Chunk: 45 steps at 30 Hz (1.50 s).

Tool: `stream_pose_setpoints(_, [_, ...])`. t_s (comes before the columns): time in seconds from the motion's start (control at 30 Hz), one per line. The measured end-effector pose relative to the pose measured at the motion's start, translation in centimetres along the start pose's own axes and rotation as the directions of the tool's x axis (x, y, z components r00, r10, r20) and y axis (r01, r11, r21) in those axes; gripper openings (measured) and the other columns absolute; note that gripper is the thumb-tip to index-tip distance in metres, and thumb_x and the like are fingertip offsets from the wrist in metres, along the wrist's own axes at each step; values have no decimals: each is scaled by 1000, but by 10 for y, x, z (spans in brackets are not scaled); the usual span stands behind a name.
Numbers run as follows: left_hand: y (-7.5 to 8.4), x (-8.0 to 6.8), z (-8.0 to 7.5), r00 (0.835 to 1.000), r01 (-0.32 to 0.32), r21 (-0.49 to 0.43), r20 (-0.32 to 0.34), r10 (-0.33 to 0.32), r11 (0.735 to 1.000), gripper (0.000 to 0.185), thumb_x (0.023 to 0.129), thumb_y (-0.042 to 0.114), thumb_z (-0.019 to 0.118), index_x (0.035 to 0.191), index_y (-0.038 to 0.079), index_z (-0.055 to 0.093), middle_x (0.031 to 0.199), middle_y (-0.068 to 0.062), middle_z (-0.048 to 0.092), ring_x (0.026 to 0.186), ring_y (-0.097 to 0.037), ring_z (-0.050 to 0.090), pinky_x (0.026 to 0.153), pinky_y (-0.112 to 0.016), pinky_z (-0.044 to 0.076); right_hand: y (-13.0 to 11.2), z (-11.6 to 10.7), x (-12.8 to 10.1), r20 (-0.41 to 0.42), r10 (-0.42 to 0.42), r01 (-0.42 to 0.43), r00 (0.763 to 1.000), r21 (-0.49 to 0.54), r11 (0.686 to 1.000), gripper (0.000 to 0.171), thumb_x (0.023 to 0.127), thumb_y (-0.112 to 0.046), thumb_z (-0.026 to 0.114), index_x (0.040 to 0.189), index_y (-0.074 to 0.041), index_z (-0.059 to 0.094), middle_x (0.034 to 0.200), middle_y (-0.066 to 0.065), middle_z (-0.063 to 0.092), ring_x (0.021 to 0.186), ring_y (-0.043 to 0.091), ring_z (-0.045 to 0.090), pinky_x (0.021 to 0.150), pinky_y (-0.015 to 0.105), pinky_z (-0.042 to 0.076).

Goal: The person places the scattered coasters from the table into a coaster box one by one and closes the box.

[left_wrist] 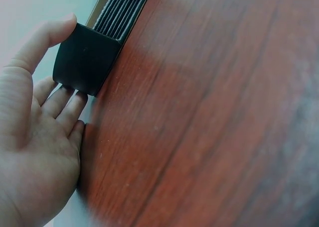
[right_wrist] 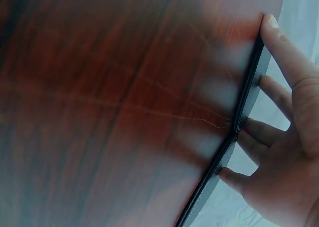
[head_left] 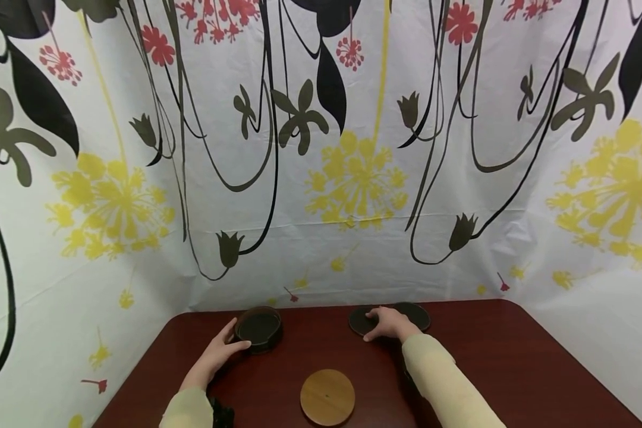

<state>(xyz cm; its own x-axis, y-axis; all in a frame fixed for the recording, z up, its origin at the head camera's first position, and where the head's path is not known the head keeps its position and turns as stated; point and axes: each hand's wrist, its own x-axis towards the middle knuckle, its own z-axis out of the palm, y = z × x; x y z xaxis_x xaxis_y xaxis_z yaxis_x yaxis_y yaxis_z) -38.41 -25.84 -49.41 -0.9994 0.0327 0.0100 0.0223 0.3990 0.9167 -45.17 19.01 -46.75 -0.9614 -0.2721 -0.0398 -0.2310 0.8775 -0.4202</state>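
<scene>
Floral backdrop [head_left: 321,178], wooden disc [head_left: 327,396] near, between both sleeves

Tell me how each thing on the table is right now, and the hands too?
Coaster holder: upright, with dark coasters inside.
Two dark coasters: flat on the table, edges touching.
Wooden coaster: flat, untouched.
Left hand: gripping the coaster holder.
Right hand: fingers straight, resting on the dark coasters.

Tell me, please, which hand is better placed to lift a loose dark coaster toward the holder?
Probably the right hand: it already rests on the dark coasters, its thumb at the edge. The left hand grips the holder.
</scene>
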Motion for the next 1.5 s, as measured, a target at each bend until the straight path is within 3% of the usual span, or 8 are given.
stream_pose_setpoints(0.37, [4, 4, 1, 1000, 2, 13, 5, -2, 1000, 95, 86, 36, 75, 157, 13, 16, 158, -22, 14, 142, -44, 18, 106, -62, 26, 5, -3, -1, -88, -18, 19, 996, 9, 1000, 69, 66, -46, 87, 125, -18, 66, 128, 9, 60, 118, 37, 53, 96, 73, 25])
stream_pose_setpoints(0.53, [5, 3, 4, 1000, -7, 12, 10, 7, 1000, 96, 86, 36, 75, 157, 11, 16, 158, -24, 14, 141, -46, 17, 105, -63, 26, 13, -1, -1, -95, -46, 48, 994, 24, 999, 70, 66, -47, 86, 126, -17, 65, 129, 10, 58, 118, 37, 53, 93, 70, 31])
stream_pose_setpoints(0.63, [3, 2, 7, 1000, -11, 14, 19, 11, 1000, 96, 86, 36, 75, 157, 11, 16, 157, -24, 15, 141, -46, 18, 105, -63, 27, 18, -3, -5, -98, -80, 88, 992, 86, 992, 69, 68, -43, 86, 127, -13, 65, 130, 13, 57, 120, 38, 52, 94, 63, 38])
stream_pose_setpoints(0.8, [0, 3, 6, 1000, -13, 12, 16, 13, 1000, 95, 86, 36, 75, 157, 11, 17, 157, -25, 16, 141, -46, 18, 105, -63, 26, 16, -22, -8, -132, -133, 154, 982, 161, 975, 67, 69, -39, 85, 126, -10, 65, 130, 15, 58, 121, 37, 51, 94, 52, 44])
stream_pose_setpoints(1.13, [0, 2, 4, 1000, 6, 19, 14, -7, 1000, 96, 86, 36, 74, 157, 11, 15, 157, -26, 15, 141, -46, 18, 105, -63, 26, -6, -63, -6, -151, -187, 203, 971, 101, 974, 66, 72, -42, 83, 127, -11, 65, 131, 15, 57, 123, 37, 49, 96, 53, 43])
stream_pose_setpoints(1.3, [-2, 5, 2, 999, 31, 6, 17, -31, 999, 97, 85, 37, 75, 157, 12, 15, 157, -26, 15, 141, -46, 17, 106, -63, 25, -17, -72, -6, -143, -188, 201, 972, 80, 976, 64, 73, -43, 82, 127, -12, 65, 132, 14, 56, 125, 37, 48, 98, 52, 41])
stream_pose_setpoints(1.5, [-4, 4, 1, 1000, -1, 13, 22, 1, 1000, 97, 86, 36, 75, 157, 11, 15, 157, -26, 14, 142, -45, 16, 106, -63, 24, -22, -79, -6, -138, -204, 212, 969, 48, 976, 65, 73, -44, 80, 128, -12, 64, 134, 15, 55, 126, 37, 47, 99, 52, 40])
